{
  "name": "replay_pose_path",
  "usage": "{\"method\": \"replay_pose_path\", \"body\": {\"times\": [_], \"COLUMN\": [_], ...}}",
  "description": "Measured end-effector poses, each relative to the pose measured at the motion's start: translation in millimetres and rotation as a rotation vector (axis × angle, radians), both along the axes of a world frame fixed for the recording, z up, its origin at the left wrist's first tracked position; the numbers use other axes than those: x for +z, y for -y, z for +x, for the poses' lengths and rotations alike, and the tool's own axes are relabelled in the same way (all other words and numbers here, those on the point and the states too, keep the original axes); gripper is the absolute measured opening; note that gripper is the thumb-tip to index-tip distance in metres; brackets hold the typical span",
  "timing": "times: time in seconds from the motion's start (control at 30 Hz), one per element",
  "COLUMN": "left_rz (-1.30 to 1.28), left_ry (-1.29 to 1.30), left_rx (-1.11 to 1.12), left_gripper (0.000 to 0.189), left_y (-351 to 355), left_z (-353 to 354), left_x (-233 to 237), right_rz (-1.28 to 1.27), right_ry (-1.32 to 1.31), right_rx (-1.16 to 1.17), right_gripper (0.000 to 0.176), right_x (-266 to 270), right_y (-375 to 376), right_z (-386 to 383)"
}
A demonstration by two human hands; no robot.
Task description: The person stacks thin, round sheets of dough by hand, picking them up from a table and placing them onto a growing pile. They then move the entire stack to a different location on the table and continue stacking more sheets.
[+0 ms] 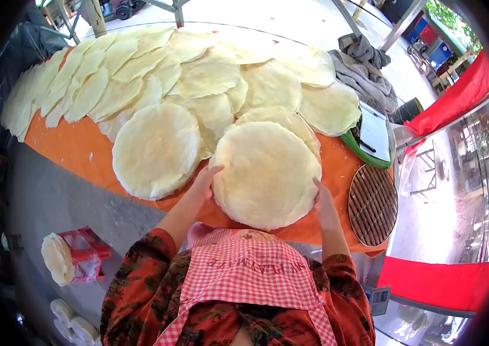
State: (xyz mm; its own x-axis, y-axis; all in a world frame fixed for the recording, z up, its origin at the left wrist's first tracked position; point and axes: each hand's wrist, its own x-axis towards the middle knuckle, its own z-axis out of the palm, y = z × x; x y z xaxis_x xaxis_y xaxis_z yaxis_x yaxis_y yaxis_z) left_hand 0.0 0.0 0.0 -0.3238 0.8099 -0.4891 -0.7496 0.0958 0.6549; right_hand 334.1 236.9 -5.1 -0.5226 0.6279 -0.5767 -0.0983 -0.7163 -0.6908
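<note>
A round, pale flatbread-like sheet, perhaps the top of a stack, is held between my two hands at the table's front edge. My left hand grips its left rim, thumb laid over the top. On the opposite rim, my right hand has its thumb at the edge, the other fingers hidden beneath. Just left lies a thick stack of the same round sheets. Behind the held one, another round sheet shows partly. Many more overlapping sheets spread across the far side of the table.
An orange cloth covers the table. At the right are a round slatted rack, a clipboard with paper and a pen, and grey cloth. On the floor at left stands a red stool beside more round sheets.
</note>
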Motion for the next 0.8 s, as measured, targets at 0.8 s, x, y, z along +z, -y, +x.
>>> {"method": "replay_pose_path", "body": {"times": [0.8], "left_rz": [0.265], "left_ry": [0.301], "left_rx": [0.142], "left_gripper": [0.054], "left_y": [13.0], "left_z": [-31.1], "left_x": [71.0], "right_rz": [0.4], "right_ry": [0.123], "right_rx": [-0.143], "right_gripper": [0.049], "right_x": [99.5], "right_y": [46.5], "right_z": [-34.4]}}
